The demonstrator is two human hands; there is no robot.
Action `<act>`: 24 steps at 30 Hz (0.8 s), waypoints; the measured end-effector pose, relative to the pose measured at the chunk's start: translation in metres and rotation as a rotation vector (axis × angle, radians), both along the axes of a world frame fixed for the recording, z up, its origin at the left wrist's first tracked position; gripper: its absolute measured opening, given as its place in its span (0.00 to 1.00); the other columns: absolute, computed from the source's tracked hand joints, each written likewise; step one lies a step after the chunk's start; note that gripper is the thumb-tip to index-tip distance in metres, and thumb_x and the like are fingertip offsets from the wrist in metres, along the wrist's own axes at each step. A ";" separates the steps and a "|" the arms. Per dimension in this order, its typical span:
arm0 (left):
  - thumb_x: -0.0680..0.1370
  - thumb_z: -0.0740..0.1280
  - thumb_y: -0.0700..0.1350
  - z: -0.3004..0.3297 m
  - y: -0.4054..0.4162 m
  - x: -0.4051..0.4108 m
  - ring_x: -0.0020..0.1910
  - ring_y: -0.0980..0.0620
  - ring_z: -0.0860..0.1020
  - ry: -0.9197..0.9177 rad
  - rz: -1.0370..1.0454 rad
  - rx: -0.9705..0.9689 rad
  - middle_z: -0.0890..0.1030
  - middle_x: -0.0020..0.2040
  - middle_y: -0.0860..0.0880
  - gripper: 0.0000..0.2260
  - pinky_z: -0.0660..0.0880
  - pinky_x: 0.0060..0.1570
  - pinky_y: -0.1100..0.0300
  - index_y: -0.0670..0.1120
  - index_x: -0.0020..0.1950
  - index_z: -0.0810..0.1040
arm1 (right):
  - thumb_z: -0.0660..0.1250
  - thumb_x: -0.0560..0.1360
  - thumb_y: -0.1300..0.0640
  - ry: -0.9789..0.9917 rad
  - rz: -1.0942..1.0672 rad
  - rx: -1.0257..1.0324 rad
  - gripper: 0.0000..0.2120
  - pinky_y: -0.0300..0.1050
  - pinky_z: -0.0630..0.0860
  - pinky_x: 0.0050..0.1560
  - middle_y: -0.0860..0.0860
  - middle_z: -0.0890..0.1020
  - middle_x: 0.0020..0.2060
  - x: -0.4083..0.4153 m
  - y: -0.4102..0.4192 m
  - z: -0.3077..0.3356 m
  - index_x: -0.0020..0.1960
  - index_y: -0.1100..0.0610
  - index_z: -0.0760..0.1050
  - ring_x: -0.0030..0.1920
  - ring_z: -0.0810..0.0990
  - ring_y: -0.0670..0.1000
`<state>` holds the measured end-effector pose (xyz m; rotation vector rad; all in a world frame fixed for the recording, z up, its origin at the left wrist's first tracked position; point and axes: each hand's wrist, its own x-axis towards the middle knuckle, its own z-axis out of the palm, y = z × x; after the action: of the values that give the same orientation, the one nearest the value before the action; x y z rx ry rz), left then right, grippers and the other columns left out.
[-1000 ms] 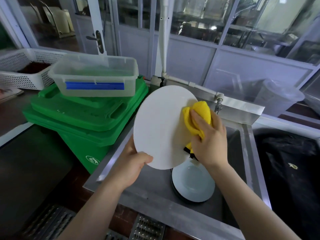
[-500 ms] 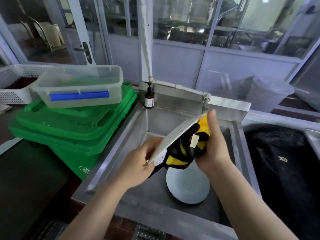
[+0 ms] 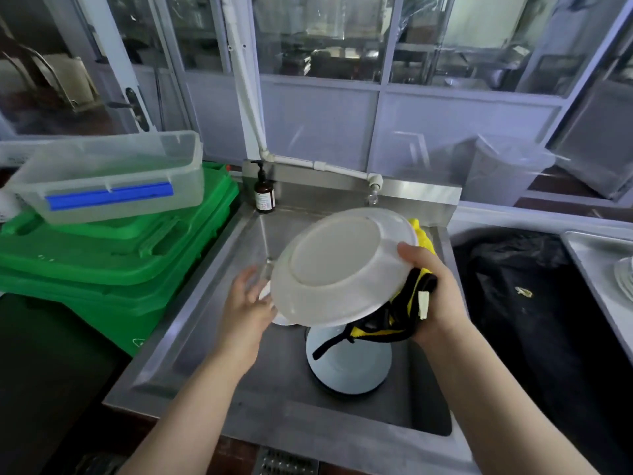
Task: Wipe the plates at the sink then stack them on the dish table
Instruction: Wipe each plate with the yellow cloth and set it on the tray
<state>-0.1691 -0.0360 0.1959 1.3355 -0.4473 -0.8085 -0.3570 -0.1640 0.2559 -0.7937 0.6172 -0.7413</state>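
Note:
A white plate [image 3: 337, 265] hangs over the steel sink [image 3: 205, 323] with its underside turned up towards me. My right hand [image 3: 435, 296] grips its right rim together with a yellow cloth with black trim [image 3: 394, 320], which lies under the plate. My left hand [image 3: 246, 303] is at the plate's left edge, fingers spread and relaxed, touching or just off the rim. Another white plate [image 3: 349, 368] lies in the sink basin below. More white plates [image 3: 623, 279] are stacked on a steel table at the far right.
A green bin [image 3: 113, 269] with a clear plastic box [image 3: 109, 180] on top stands left of the sink. A brown pump bottle [image 3: 263, 195] sits at the sink's back corner, a tap [image 3: 373, 190] behind. A black-lined bin [image 3: 534, 303] is to the right.
The plate has been flipped from upright with its face to me to underside up. My right hand moved from wiping the face to holding rim and cloth beneath; my left hand loosened its grip.

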 end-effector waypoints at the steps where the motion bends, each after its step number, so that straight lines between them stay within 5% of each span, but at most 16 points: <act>1: 0.78 0.59 0.32 -0.002 -0.002 0.002 0.52 0.52 0.82 0.267 0.004 -0.047 0.82 0.57 0.49 0.20 0.80 0.46 0.58 0.45 0.69 0.69 | 0.71 0.65 0.51 0.018 0.016 0.001 0.18 0.64 0.76 0.53 0.52 0.83 0.48 -0.006 -0.001 0.000 0.55 0.48 0.80 0.50 0.81 0.58; 4: 0.80 0.59 0.48 0.001 -0.001 -0.001 0.37 0.51 0.84 0.708 -0.161 -0.199 0.85 0.42 0.46 0.16 0.80 0.30 0.60 0.43 0.63 0.76 | 0.71 0.64 0.48 -0.013 0.089 -0.004 0.24 0.60 0.78 0.44 0.52 0.83 0.47 -0.015 -0.004 -0.001 0.60 0.49 0.78 0.45 0.82 0.57; 6: 0.76 0.63 0.54 0.007 -0.005 -0.005 0.36 0.51 0.84 0.769 -0.230 -0.253 0.85 0.42 0.47 0.20 0.81 0.29 0.60 0.44 0.62 0.78 | 0.73 0.63 0.46 -0.007 0.098 0.021 0.28 0.57 0.78 0.40 0.53 0.82 0.49 -0.017 -0.006 -0.002 0.63 0.49 0.76 0.44 0.83 0.57; 9: 0.74 0.63 0.44 0.013 -0.012 -0.007 0.36 0.51 0.84 0.714 -0.265 -0.270 0.85 0.41 0.46 0.19 0.80 0.28 0.61 0.42 0.64 0.75 | 0.71 0.65 0.41 0.002 0.127 0.093 0.32 0.55 0.77 0.35 0.55 0.81 0.50 -0.020 -0.016 -0.005 0.67 0.50 0.73 0.43 0.82 0.60; 14: 0.65 0.75 0.42 0.026 -0.014 -0.009 0.39 0.47 0.84 0.612 -0.346 -0.249 0.83 0.43 0.43 0.27 0.79 0.24 0.60 0.42 0.62 0.73 | 0.68 0.72 0.48 -0.068 0.185 -0.007 0.17 0.76 0.72 0.45 0.49 0.82 0.54 -0.034 -0.034 -0.013 0.61 0.40 0.75 0.49 0.83 0.59; 17: 0.58 0.80 0.42 0.032 -0.017 -0.007 0.41 0.46 0.84 0.576 -0.349 -0.232 0.83 0.45 0.43 0.29 0.79 0.25 0.59 0.42 0.57 0.77 | 0.71 0.71 0.51 -0.070 0.061 -0.087 0.21 0.60 0.77 0.50 0.49 0.80 0.59 -0.034 -0.041 -0.015 0.64 0.47 0.75 0.55 0.81 0.55; 20: 0.68 0.70 0.40 0.035 -0.020 -0.003 0.42 0.49 0.82 0.408 -0.306 -0.188 0.82 0.44 0.46 0.12 0.77 0.27 0.63 0.47 0.50 0.85 | 0.72 0.71 0.54 0.045 -0.162 -0.246 0.17 0.44 0.79 0.52 0.47 0.80 0.61 -0.033 -0.043 -0.013 0.59 0.46 0.80 0.59 0.80 0.49; 24: 0.70 0.63 0.39 0.043 -0.019 -0.010 0.42 0.54 0.84 0.219 -0.254 -0.269 0.85 0.43 0.50 0.14 0.77 0.27 0.64 0.51 0.45 0.86 | 0.66 0.77 0.55 0.433 -0.277 -0.719 0.15 0.41 0.75 0.46 0.40 0.82 0.47 -0.036 -0.039 -0.014 0.55 0.35 0.80 0.43 0.80 0.46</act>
<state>-0.1791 -0.0555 0.2387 0.9401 -0.5379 -1.0527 -0.3931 -0.2025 0.2420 -1.5790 0.8724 -1.0772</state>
